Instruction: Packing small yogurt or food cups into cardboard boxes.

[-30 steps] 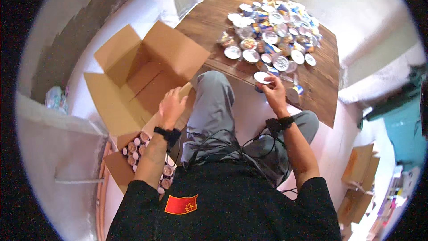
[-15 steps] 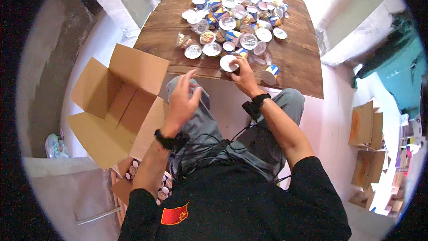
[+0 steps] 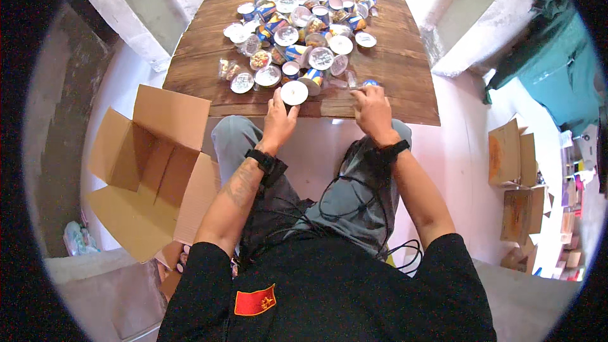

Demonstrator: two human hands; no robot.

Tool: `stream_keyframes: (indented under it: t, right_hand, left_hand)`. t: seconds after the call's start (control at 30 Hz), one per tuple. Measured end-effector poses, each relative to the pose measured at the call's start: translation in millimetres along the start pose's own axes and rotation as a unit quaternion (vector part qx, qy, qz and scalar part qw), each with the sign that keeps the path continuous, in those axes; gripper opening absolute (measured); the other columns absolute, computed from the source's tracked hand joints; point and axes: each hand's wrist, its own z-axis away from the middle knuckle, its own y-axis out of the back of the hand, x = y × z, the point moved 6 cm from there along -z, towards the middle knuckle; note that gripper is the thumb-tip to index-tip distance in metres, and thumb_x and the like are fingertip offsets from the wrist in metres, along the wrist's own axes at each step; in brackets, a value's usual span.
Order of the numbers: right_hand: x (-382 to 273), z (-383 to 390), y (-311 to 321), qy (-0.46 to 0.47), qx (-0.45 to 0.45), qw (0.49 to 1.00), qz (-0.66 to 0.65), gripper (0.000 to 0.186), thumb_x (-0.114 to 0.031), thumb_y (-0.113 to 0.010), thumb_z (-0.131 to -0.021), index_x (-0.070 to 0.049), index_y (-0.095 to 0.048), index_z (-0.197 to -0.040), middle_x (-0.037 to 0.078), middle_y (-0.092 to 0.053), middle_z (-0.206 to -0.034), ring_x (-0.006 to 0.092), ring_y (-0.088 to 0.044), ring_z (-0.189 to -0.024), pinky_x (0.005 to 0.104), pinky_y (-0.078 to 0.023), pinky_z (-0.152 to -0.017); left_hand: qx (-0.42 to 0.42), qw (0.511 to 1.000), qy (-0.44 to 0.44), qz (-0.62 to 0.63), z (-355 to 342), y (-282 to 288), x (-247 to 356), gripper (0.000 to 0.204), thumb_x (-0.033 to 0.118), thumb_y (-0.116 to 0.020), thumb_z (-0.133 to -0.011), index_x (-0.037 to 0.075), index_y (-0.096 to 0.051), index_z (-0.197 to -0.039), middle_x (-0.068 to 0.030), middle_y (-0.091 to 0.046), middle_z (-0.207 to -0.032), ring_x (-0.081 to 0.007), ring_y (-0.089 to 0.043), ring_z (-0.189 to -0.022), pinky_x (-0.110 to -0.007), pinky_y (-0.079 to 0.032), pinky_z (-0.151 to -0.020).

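The left hand (image 3: 280, 123) is closing around a white-lidded cup (image 3: 294, 93), its thumb and fingers sitting on either side, and that cup is facing lid-up at the near edge of the wooden tabletop (image 3: 202, 50). The right hand (image 3: 373, 114) is reaching over the same edge with its fingers curling downward beside a blue cup (image 3: 370, 83) (mostly hiding behind the knuckles, so I cannot tell whether the fingers are gripping it). The two hands are staying well apart. Just beyond the left hand, a loose pile of cups (image 3: 286, 36) is spreading toward the far edge, some standing upright, others lying on their sides, many showing clear or pale lids and blue-and-yellow walls. A clear cup with colourful contents (image 3: 259, 59) is sitting at the pile's near left. Black wristbands (image 3: 265, 161) are circling both wrists, and dark cords (image 3: 354, 196) are trailing across the grey trousers (image 3: 237, 133). To the left, a large cardboard box (image 3: 130, 215) is standing with its flaps spreading open, below the tabletop's near corner
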Motion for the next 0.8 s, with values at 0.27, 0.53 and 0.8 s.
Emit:
stream_keyframes:
  t: [0.27,0.53,0.8]
  right_hand:
    - [60.2,-22.7,-6.8,-0.052,0.020,0.998,0.037,0.040,-0.011,-0.073,-0.075,-0.011,-0.064,-0.114,0.021,-0.050,-0.129,0.0402,-0.051,-0.116,0.0434,-0.046,-0.096]
    - [81.9,-29.1,-7.2,-0.133,-0.041,0.989,-0.054,0.020,-0.023,-0.067,-0.086,-0.011,-0.071,-0.101,0.020,-0.063,-0.108,0.0362,-0.065,-0.094,0.0434,-0.052,-0.081]
    - [61.0,-30.1,-52.3,-0.194,-0.031,0.945,-0.262,0.038,-0.039,-0.059,-0.089,-0.005,-0.071,-0.102,0.019,-0.070,-0.097,0.0337,-0.067,-0.093,0.0405,-0.051,-0.082]
  left_hand:
    - [0.012,0.999,0.030,0.022,17.4,10.0,-14.6,0.074,0.019,-0.066,-0.086,-0.005,-0.026,-0.144,-0.0262,-0.049,-0.127,-0.0324,-0.056,-0.111,-0.039,-0.046,-0.094]
    - [0.127,0.973,0.119,0.150,44.8,40.2,-9.9,0.042,0.006,-0.059,-0.086,-0.003,-0.046,-0.125,-0.0185,-0.052,-0.121,-0.0199,-0.062,-0.092,-0.033,-0.051,-0.081]
    - [-0.103,0.931,0.106,0.333,47.7,-23.9,23.8,0.034,0.005,-0.055,-0.089,-0.002,-0.050,-0.121,-0.0128,-0.060,-0.108,-0.0164,-0.065,-0.078,-0.029,-0.054,-0.066]
